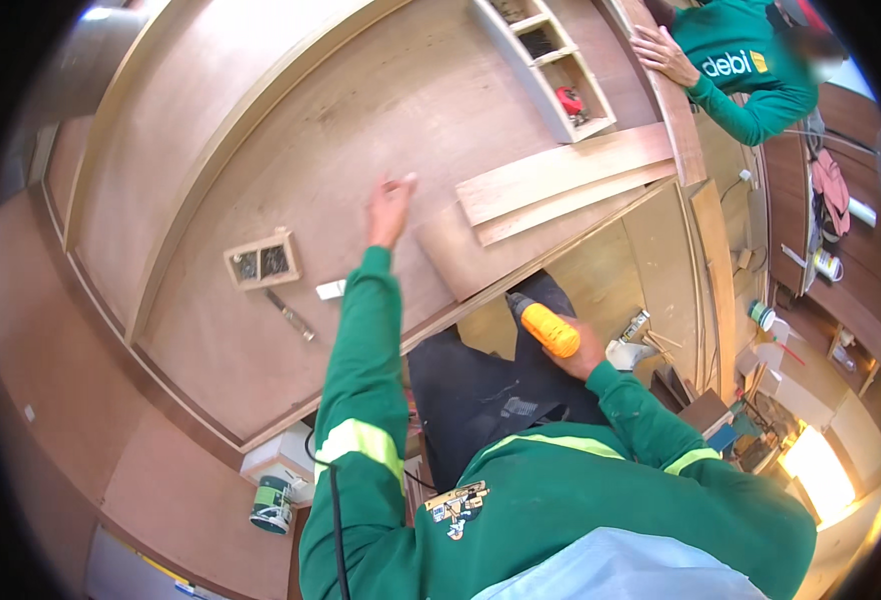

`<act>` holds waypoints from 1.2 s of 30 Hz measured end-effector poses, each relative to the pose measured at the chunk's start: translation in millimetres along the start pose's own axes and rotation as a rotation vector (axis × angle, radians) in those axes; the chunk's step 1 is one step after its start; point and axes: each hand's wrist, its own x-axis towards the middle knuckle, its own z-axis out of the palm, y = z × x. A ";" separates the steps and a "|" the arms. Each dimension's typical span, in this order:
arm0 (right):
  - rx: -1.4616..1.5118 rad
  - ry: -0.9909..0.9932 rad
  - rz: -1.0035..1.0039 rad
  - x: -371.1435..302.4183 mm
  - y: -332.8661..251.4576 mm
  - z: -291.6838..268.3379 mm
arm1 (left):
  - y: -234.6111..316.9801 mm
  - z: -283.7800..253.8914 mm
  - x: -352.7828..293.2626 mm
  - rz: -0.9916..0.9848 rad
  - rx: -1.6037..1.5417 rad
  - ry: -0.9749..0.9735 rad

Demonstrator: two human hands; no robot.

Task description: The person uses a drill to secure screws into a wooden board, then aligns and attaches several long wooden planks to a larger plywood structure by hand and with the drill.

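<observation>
A worker in a green sweatshirt grips a yellow-orange power drill (549, 328) in the right hand (586, 350), while the left hand (389, 212) reaches out over the worktop (351, 130), its fingers loosely curled; whether they pinch anything small cannot be told. The drill is at the near side, above the worker's dark trousers (466, 400) and just short of the worktop's near edge, its long axis slanting from the right palm toward the far left, nose foremost. From the left hand it lies to the near right, well apart; the near edge and a flat plywood piece (451, 260) come between the two. To the right of the left hand, two pale boards (561, 175) lie overlapping, running nearly left to right. On its near left sit a white block (331, 290), a chisel-like tool (293, 318) and a small two-part wooden box (291, 255) of dark fasteners, with a long raised batten (183, 205) beyond. At the far right stands a divided wooden tray (523, 75) with a red item (570, 101) inside, near a long board (676, 110) on which a co-worker's hand (669, 58) rests.
</observation>
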 end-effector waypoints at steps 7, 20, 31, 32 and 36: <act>0.005 0.013 0.088 19.6 36.2 -48.0 | 166.4 244.9 84.5 -0.181 -0.287 -0.225; 0.371 0.119 0.350 27.5 67.4 -80.5 | 191.5 322.1 197.2 -0.052 0.171 -0.261; 0.315 0.124 0.341 23.4 72.2 -79.0 | 193.4 380.4 179.8 0.061 -0.141 -0.396; 0.313 0.087 0.344 23.2 76.1 -76.8 | 181.7 371.3 174.4 0.057 -0.161 -0.426; 0.315 0.042 0.346 25.8 87.2 -64.2 | 132.5 269.3 103.3 0.084 -0.389 -0.311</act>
